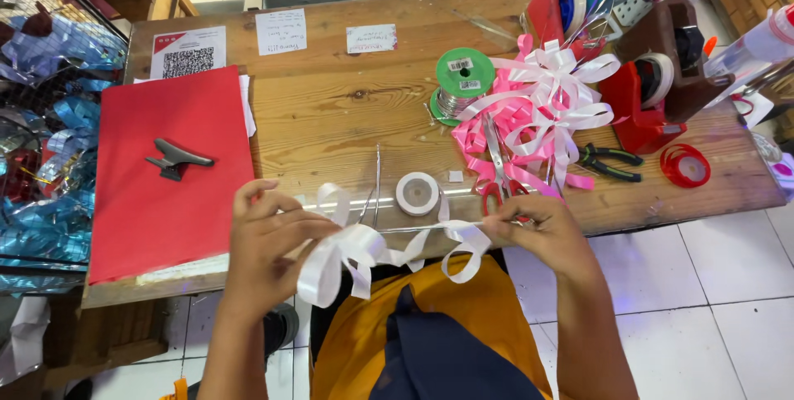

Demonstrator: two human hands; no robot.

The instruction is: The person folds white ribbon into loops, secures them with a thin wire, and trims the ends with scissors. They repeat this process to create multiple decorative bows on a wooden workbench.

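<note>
A white ribbon bow [364, 253] is taking shape just off the near edge of the wooden table [331, 119], above the person's lap. Several loops are already bunched at its left side, and a further loop and loose tail are hanging toward the right, so the bow looks partly built rather than finished; a thin wire [430, 227] is running across it, and whether it is already twisted tight cannot be told.

The left hand [266, 239] is closing its fingers around the gathered loops, pinching the bunch. The right hand [542, 230] is curling narrowly on the other end of the ribbon and wire, pulling them taut between the two hands.

Just beyond the hands a roll of white ribbon [417, 193] is lying flat on the table. Farther right, a finished pile of pink and white bows [533, 110] is resting beside a green spool [463, 77], with pliers [610, 162] near it. Red tape dispensers [653, 94] are standing at the right end. To the left, a red sheet [165, 177] is carrying a dark clip [175, 157].
</note>
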